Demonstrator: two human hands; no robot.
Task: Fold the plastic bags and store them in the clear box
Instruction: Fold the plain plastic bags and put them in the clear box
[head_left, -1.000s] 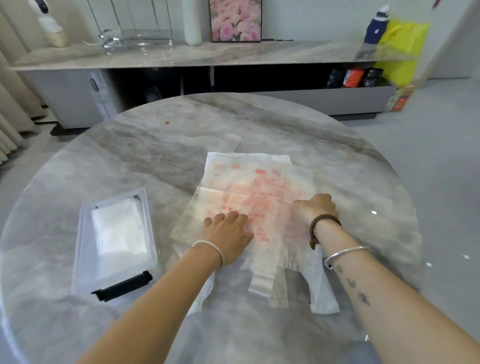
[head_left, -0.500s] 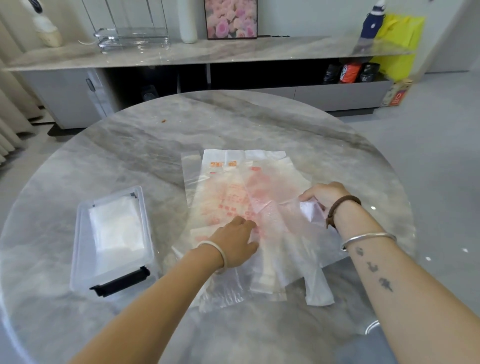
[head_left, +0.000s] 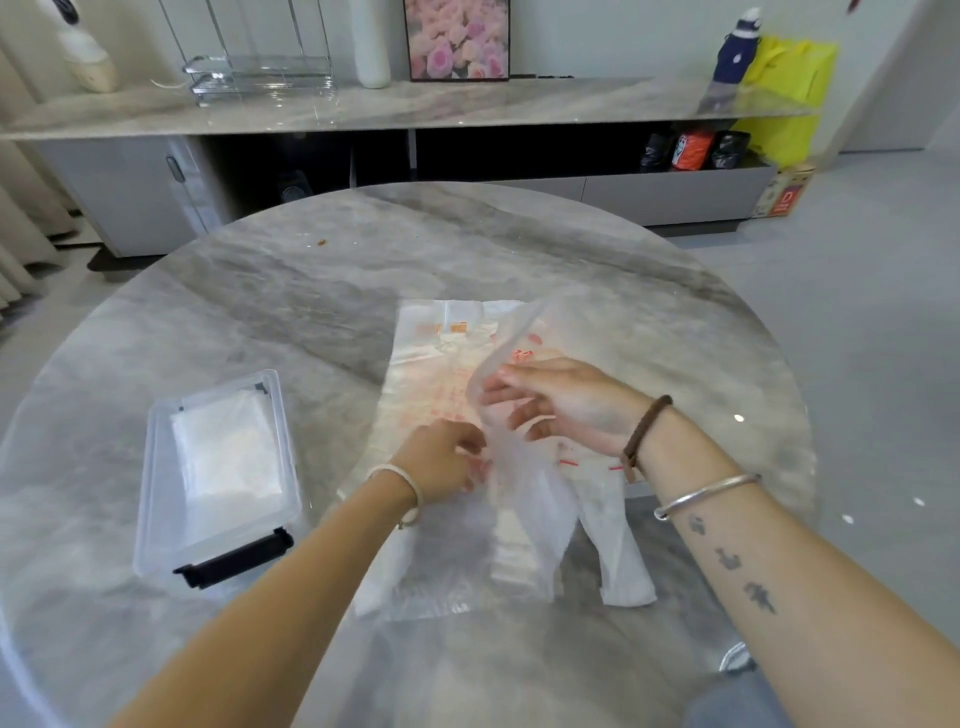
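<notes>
No text can be read with certainty. The plastic bag (head_left: 441, 364) on the tabletop (head_left: 291, 291) carries red and orange printed characters, but they are too blurred to make out. The cardboard box (head_left: 785, 196) on the floor (head_left: 872, 312) shows large red marks, and the orange packet (head_left: 691, 149) a white mark, both illegible.

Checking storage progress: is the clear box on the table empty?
No: a folded white bag shows through the clear box, lying inside it.

translucent white plastic bags (head_left: 447, 364) with red print, grey-veined marble table (head_left: 291, 291), black box latch (head_left: 234, 558)
</notes>
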